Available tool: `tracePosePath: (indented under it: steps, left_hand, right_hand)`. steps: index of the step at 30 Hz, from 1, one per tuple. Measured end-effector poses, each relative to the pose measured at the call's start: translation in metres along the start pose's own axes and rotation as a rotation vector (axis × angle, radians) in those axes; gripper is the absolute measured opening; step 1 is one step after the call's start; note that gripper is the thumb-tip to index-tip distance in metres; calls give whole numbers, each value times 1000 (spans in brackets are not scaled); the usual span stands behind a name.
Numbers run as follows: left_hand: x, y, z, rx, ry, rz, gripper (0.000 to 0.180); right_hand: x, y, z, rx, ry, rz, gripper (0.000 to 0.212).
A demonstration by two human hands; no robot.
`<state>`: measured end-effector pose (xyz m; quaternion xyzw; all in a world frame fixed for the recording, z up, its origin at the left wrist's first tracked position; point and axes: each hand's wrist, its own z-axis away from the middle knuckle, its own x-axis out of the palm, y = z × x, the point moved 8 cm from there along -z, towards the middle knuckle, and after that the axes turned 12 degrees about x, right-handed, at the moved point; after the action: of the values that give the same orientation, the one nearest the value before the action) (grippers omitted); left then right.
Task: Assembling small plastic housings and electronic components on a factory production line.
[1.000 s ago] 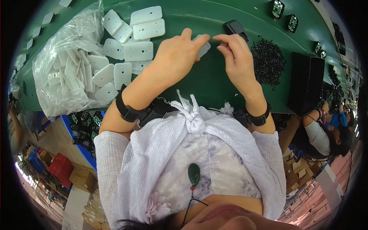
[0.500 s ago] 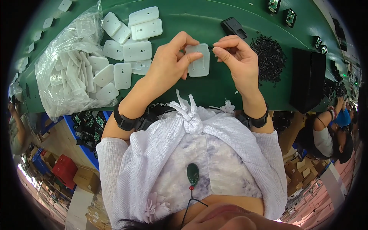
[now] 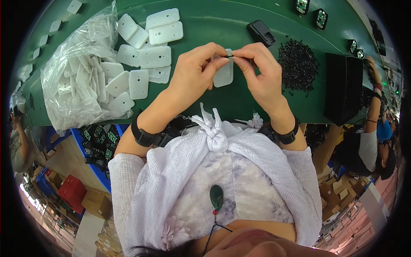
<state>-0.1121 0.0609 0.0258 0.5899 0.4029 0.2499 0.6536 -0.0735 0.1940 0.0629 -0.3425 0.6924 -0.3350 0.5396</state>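
From the head camera, the plate (image 3: 223, 77) is over the middle of the green table (image 3: 214, 23), right between the two hands, with its long side running toward the person. It's a flat, whitish, slightly see-through thing with rounded corners — the left part is covered by the left hand (image 3: 198, 68), so I only get the lower and right bits. The left hand has it gripped, thumb over the face. The right hand (image 3: 260, 70) is pinching a tiny black bit (image 3: 230, 56) between thumb and forefinger at the plate's top end; can't tell if it's seated in anything, and I can't tell if the plate touches the tabletop either. Just right of the right hand there's a heap of black bits (image 3: 298, 64), with a black case (image 3: 261, 33) above the hand. Over on the left — loose white plates (image 3: 155, 56) beside a clear bag (image 3: 85, 85) full of more.
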Motion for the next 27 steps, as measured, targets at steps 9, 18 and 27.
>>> tracePosePath:
  steps: [9,18,27]
  left_hand:
    - [10,-23,2,-78,129,590,20]
    - [12,-21,5,21,86,522,17]
    - [3,-23,8,98,153,315,12]
  right_hand:
    - [4,5,6,165,32,-14,8]
    - [17,31,11,425,-31,-182,6]
    - [25,34,12,434,-104,-214,8]
